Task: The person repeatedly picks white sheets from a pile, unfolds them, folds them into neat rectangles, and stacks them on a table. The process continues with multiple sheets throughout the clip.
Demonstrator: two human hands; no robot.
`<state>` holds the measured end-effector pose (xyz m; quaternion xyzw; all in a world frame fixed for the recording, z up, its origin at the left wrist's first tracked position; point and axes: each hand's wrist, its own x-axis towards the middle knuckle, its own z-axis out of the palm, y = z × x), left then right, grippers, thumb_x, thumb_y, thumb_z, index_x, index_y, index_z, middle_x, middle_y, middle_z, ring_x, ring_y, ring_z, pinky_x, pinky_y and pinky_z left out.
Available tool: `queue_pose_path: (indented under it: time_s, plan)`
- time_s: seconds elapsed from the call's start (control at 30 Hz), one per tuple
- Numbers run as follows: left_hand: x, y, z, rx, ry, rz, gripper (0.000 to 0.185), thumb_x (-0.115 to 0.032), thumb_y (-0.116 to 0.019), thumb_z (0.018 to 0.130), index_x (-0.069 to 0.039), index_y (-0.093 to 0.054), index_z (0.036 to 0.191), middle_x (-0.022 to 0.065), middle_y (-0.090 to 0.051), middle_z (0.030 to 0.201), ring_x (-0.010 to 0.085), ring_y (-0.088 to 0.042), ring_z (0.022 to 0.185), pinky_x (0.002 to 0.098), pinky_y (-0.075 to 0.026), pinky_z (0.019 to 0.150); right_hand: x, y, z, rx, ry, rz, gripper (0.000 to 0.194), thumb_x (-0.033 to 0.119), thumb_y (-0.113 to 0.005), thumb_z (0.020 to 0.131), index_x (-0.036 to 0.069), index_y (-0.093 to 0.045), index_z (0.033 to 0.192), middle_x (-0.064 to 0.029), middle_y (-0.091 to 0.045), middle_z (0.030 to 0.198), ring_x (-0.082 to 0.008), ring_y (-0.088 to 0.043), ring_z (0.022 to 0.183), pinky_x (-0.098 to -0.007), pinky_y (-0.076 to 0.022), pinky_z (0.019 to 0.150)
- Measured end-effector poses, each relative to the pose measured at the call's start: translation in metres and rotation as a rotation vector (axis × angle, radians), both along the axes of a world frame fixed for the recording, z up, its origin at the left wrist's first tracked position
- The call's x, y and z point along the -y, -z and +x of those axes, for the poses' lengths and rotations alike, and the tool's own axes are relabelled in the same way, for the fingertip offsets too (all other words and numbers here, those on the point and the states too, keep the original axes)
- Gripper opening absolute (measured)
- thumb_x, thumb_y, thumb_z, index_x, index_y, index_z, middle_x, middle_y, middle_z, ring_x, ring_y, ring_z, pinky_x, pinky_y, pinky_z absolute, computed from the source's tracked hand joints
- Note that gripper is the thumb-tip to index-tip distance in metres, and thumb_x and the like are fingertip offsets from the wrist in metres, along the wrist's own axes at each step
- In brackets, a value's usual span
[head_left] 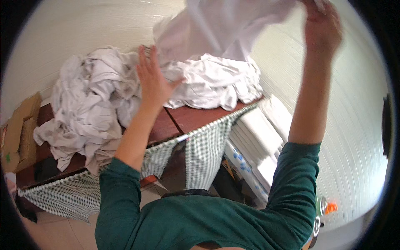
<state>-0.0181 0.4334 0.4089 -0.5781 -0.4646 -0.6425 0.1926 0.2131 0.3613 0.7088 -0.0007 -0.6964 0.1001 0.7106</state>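
Observation:
At the upper right, my right hand (322,29) is raised and grips one end of a white cloth (218,28). The cloth hangs blurred in the air, stretching left across the top of the view. My left hand (154,75) is spread, fingers apart, near the cloth's lower left edge; I see nothing held in it. Behind it and to the left lies a large heap of crumpled white cloths (93,84) on a dark red wooden table (159,125). A second, smaller pile of white cloths (215,81) lies right of my left hand, under the raised cloth.
An open cardboard box (28,134) stands at the table's left end. A green-checked curtain (206,150) hangs along the front edge. Folded white cloths (259,128) are stacked at the right, beside the pale wall (353,125). An orange-topped can (325,206) is at lower right.

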Motion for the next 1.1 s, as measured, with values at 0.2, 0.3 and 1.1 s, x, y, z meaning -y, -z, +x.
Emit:
queue_pose_path:
  time_s: [0.2,0.3,1.1]
  plan:
    - [-0.035,-0.025,0.065,-0.191,0.22,-0.026,0.061,-0.02,-0.069,0.077,-0.017,-0.049,0.134,0.0217,-0.045,0.136,0.0427,-0.041,0.127,0.0552,-0.038,0.099,0.111,0.049,0.234,-0.122,0.551,0.086,0.042,0.016,-0.025,0.102,-0.018,-0.044,0.116,-0.0379,-0.051,0.122,-0.0443,-0.057,0.112,-0.0557,-0.0472,0.1]
    - [-0.013,-0.014,0.154,-0.199,0.938,-0.179,0.039,-0.002,-0.049,0.079,-0.008,-0.06,0.116,0.0185,-0.068,0.097,0.0339,-0.065,0.095,0.037,-0.048,0.085,0.16,0.097,0.377,-0.284,0.649,-0.089,0.037,0.015,-0.03,0.103,-0.016,-0.049,0.107,-0.03,-0.06,0.107,-0.0375,-0.063,0.103,-0.051,-0.0545,0.089]
    - [0.306,0.019,0.503,-0.278,2.603,-0.627,0.029,-0.02,-0.055,0.092,0.0,-0.061,0.113,0.0109,-0.065,0.111,0.0201,-0.064,0.097,0.0329,-0.052,0.083,0.541,0.505,0.454,0.343,1.693,-1.088,0.142,0.045,-0.093,0.042,0.011,-0.01,0.152,-0.0189,-0.016,0.156,-0.0343,-0.019,0.144,-0.0503,-0.0253,0.113]
